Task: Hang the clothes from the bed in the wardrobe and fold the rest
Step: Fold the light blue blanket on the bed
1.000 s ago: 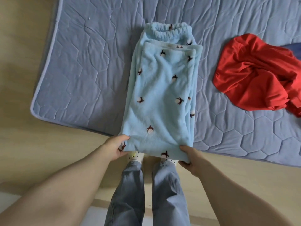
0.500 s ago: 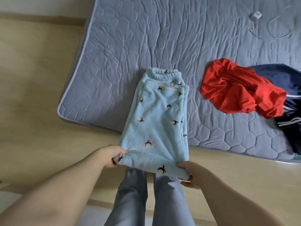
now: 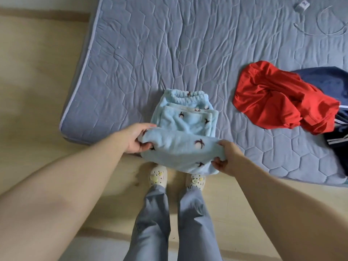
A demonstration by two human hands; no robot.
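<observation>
Light blue fleece trousers (image 3: 185, 125) with small dark bird prints lie on the grey quilted mattress (image 3: 169, 53), waistband away from me. Their near end is lifted and doubled back toward the waistband. My left hand (image 3: 138, 139) grips the left corner of that lifted fold. My right hand (image 3: 227, 159) grips the right corner, thumb under the cloth. A crumpled red garment (image 3: 278, 98) lies to the right on the mattress, partly over a dark navy garment (image 3: 333, 85) with white stripes.
The mattress sits on a pale wooden floor (image 3: 37, 91), its corner at the left. A white charger and cable (image 3: 308, 16) lie at the far right of the mattress. My legs and spotted slippers (image 3: 158, 176) stand at the mattress edge.
Both hands have lifted the trousers' near end off the mattress edge and carried it forward, doubling the cloth over. The view has pulled back, showing more mattress.
</observation>
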